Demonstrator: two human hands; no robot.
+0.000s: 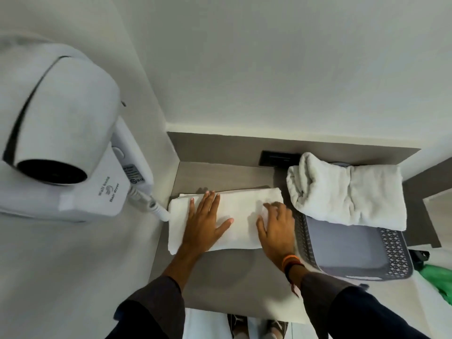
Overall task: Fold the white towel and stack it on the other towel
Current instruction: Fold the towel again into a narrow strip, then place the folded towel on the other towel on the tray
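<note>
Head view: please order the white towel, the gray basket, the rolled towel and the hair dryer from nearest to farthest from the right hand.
From the right hand:
1. White towel, under the hand.
2. Gray basket, just right.
3. Rolled towel, right and behind, on the basket.
4. Hair dryer, far left, on the wall.

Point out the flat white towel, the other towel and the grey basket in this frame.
Flat white towel (241, 216): head view, bare middle between the two hands.
Other towel (349, 194): head view, middle of its bundled top.
Grey basket (393, 250): head view, perforated right wall.
</note>
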